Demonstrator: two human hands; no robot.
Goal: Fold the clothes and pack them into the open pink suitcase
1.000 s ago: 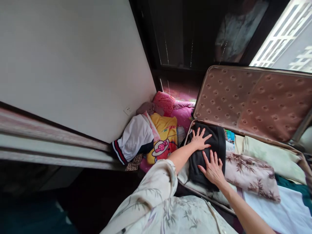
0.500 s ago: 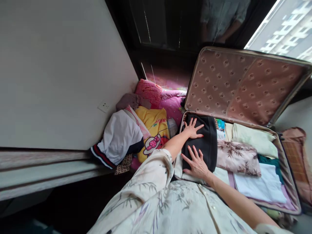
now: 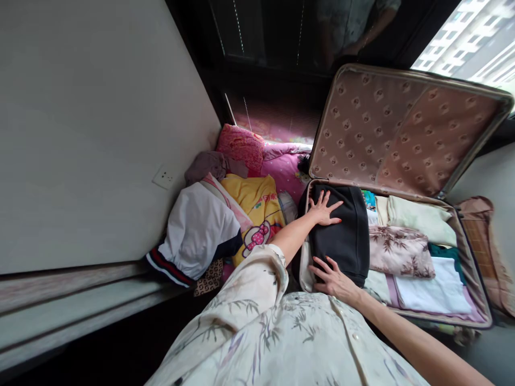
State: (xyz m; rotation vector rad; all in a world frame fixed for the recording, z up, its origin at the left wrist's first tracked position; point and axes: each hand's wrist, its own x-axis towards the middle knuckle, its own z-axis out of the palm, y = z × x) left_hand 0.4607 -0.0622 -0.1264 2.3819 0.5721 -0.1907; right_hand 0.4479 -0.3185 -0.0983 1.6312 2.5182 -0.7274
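Observation:
A folded black garment (image 3: pixel 344 233) lies at the left end of an open suitcase (image 3: pixel 466 252). My left hand (image 3: pixel 325 208) rests flat on the garment's far part, fingers spread. Nearer to me, my right hand (image 3: pixel 332 277) lies on the garment's near edge, by the suitcase's corner, also with fingers apart. Neither hand grips anything. Beside the black garment in the suitcase lie a folded leaf-print cloth (image 3: pixel 400 251), a pale green folded piece (image 3: pixel 418 219) and a white folded piece (image 3: pixel 436 289).
The suitcase lid (image 3: pixel 402 131) stands open at the back. Left of the suitcase sits a heap of clothes: a white garment (image 3: pixel 197 228), a yellow one (image 3: pixel 257 206), pink bedding (image 3: pixel 281 166). A white wall (image 3: pixel 92 123) with a socket (image 3: pixel 164 176) rises on the left.
My right hand has slid down the black garment to its near edge. My left hand stays flat on its far part. The view has shifted, showing more of the suitcase.

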